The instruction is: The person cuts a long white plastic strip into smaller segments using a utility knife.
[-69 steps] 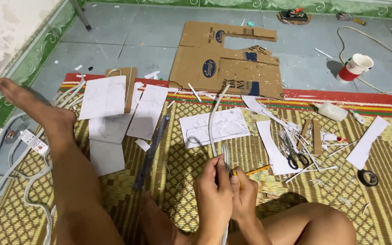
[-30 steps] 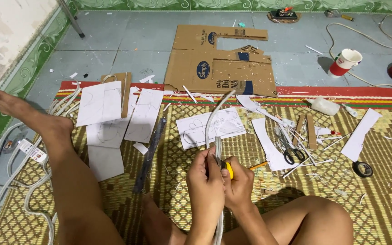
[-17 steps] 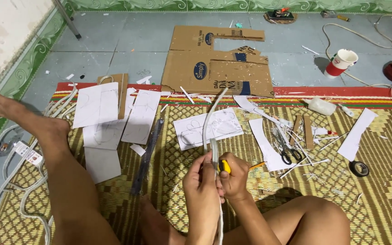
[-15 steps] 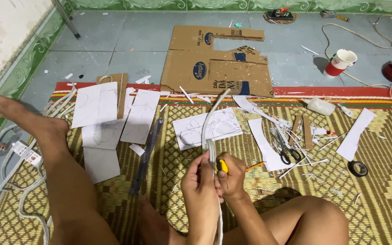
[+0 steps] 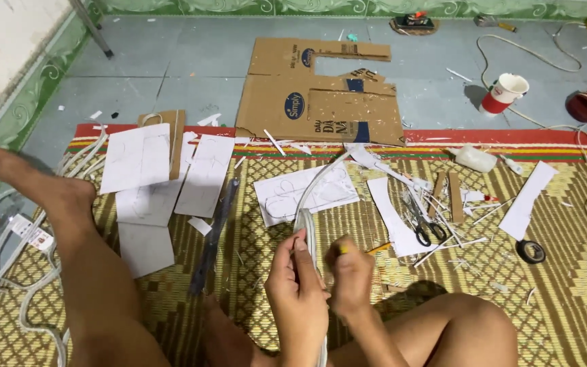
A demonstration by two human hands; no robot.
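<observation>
I sit on a woven yellow mat with my legs spread. My left hand grips a white flat cable that curves up and away toward the cardboard. My right hand is closed around a small yellow-handled tool, held against the cable just beside my left thumb. The tool's tip is hidden between my hands.
Cut cardboard sheets lie on the tiled floor beyond the mat. White paper pieces sit left; scissors, paper strips and a tape roll lie right. A paper cup stands far right. White cables coil beside my left leg.
My hands have stayed together on the cable with small shifts; the yellow tool has moved slightly along it. The view has drifted a little.
</observation>
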